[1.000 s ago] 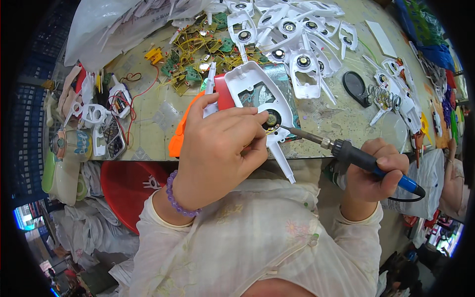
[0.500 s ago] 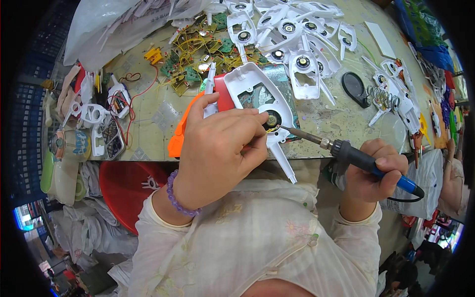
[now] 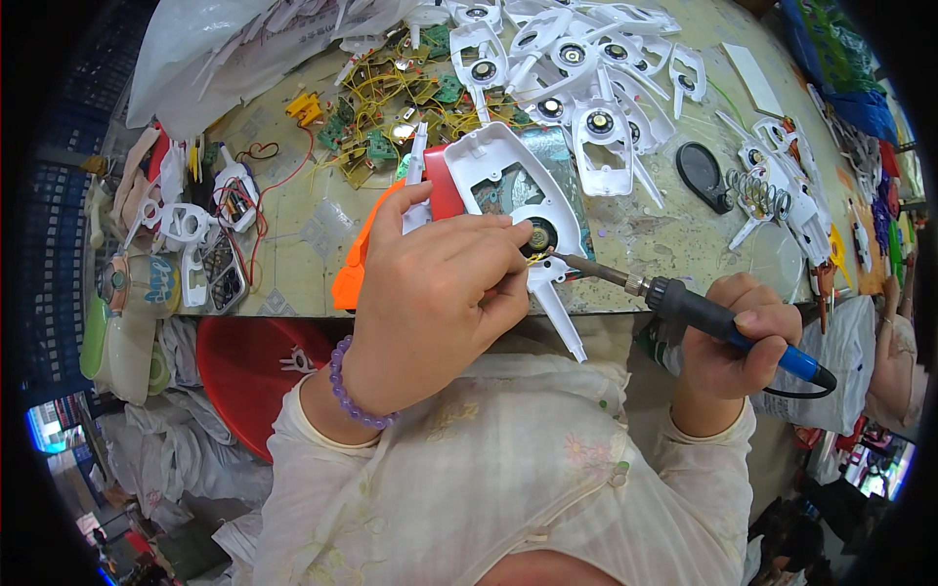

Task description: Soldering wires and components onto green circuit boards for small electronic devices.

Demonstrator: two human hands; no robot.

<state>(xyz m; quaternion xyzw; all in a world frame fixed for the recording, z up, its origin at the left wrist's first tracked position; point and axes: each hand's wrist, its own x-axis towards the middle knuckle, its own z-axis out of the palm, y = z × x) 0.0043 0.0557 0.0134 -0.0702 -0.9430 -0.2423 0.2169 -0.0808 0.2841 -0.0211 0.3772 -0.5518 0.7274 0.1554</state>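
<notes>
Since a second ago nothing has shifted: my left hand (image 3: 430, 293) still pinches the white plastic shell (image 3: 508, 186) at the table (image 3: 293, 264) edge, fingers pressed together beside its small round speaker (image 3: 539, 237). My right hand (image 3: 733, 337) stays wrapped tight on the soldering iron (image 3: 684, 303), tip touching the speaker. So the joint looks still in progress. Beyond the shell lie more white shells (image 3: 586, 88) and wired boards (image 3: 391, 117); my left fingers partly hide the speaker.

Bare bench strip (image 3: 674, 244) rt of white shell (image 3: 508, 181), white shell pile (image 3: 576, 68) behind, circuit boards w/ wires (image 3: 391, 122) back-left
</notes>
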